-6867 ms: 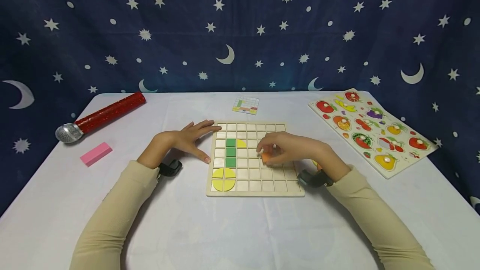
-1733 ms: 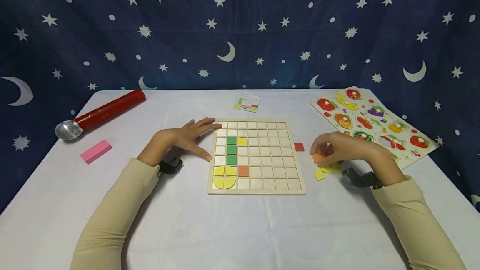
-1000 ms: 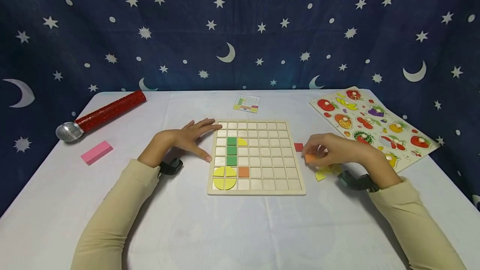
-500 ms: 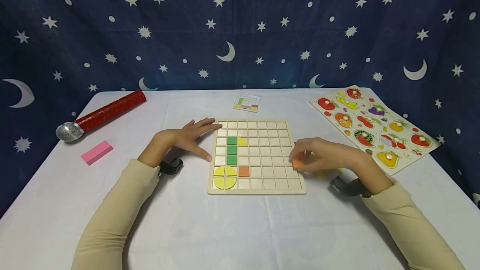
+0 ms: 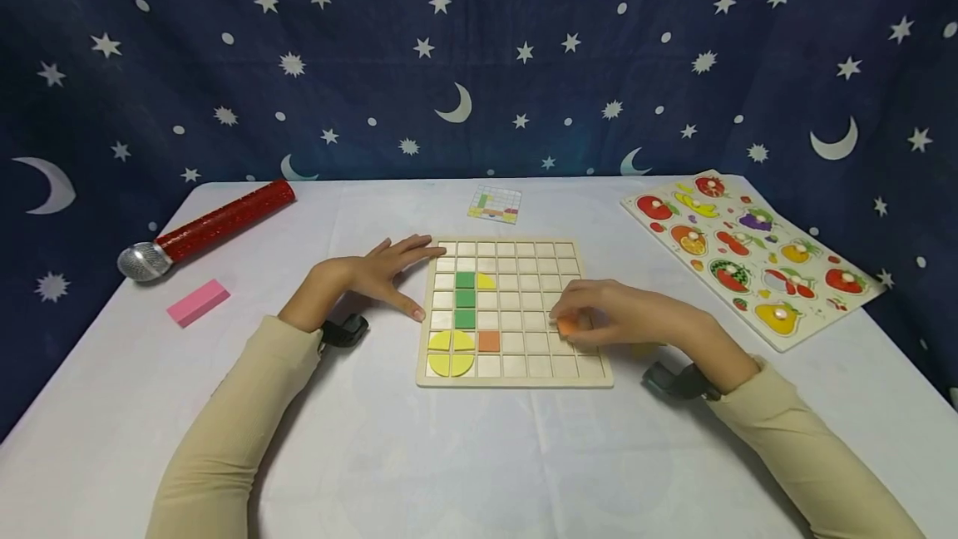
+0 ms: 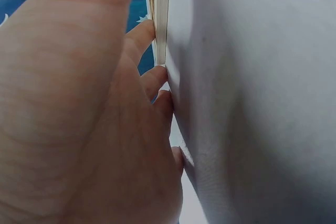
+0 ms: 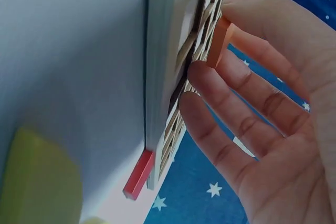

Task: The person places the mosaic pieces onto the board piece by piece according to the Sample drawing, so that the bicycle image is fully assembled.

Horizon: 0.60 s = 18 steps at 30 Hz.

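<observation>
A square wooden grid board (image 5: 515,383) lies mid-table. My left hand (image 5: 370,277) rests with spread fingers at its left edge, fingertips touching the rim. Over the right part of the grid, my right hand (image 5: 614,313) pinches an orange square tile (image 7: 219,43) between thumb and fingers. Set in the grid are green square tiles (image 5: 465,299) in a column, yellow quarter-circle tiles (image 5: 440,366) forming a circle at lower left, a lone yellow quarter tile (image 5: 486,281) and another orange tile (image 5: 489,341).
In the right wrist view, a red tile (image 7: 139,174) and a yellow piece (image 7: 44,182) lie beside the board. Behind it is a small pattern card (image 5: 495,205). A fruit puzzle board (image 5: 748,260) stands right; a red microphone (image 5: 224,223) and pink block (image 5: 198,303) lie left.
One orange tile now sits in the grid. My right hand went to the pieces at right, then came back left over the board with another orange tile. My left hand stayed put.
</observation>
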Tool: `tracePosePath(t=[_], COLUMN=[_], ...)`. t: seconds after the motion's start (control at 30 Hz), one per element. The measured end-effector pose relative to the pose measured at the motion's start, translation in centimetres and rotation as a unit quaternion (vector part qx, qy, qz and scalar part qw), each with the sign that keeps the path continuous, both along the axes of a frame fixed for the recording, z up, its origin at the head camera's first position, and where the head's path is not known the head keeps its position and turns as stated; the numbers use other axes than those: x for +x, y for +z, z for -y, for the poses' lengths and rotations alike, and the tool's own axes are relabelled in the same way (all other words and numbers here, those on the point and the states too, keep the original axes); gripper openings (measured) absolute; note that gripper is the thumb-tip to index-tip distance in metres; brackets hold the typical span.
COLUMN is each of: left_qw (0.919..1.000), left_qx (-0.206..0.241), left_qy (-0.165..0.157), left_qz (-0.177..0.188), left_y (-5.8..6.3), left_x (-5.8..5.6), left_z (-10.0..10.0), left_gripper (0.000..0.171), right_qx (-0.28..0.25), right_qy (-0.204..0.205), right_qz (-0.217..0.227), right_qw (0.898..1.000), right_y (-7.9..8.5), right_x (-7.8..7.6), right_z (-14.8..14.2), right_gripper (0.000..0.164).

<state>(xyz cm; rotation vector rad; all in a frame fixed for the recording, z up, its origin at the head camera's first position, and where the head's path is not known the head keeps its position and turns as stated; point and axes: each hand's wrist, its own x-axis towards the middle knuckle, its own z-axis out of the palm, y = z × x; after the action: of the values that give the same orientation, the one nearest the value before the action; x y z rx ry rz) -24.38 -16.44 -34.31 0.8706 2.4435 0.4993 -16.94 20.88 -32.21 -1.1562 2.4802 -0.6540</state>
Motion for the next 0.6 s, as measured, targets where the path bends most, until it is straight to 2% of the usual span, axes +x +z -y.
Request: tracePosePath(t=[0.33, 0.43, 0.6], left_qw=[1.0000, 1.0000, 1.0000], left_qx=[-0.005, -0.004, -0.003], left_qy=[0.006, 0.004, 0.003], left_qz=[0.002, 0.002, 0.000], left_y=[0.0, -0.1, 0.0], left_x=[0.1, 0.0, 0.1], left_z=[0.0, 0.0, -0.1], left_gripper=[0.108, 0.108, 0.108], right_qx=[0.001, 0.000, 0.014], right_qy=[0.062, 0.077, 0.076], right_qz=[-0.033, -0.031, -0.036], right_qw=[0.998, 0.997, 0.996], right_y=[0.4, 0.3, 0.2], right_x=[0.3, 0.4, 0.7], right_z=[2.6, 3.3, 4.5], right_gripper=[0.020, 0.020, 0.019])
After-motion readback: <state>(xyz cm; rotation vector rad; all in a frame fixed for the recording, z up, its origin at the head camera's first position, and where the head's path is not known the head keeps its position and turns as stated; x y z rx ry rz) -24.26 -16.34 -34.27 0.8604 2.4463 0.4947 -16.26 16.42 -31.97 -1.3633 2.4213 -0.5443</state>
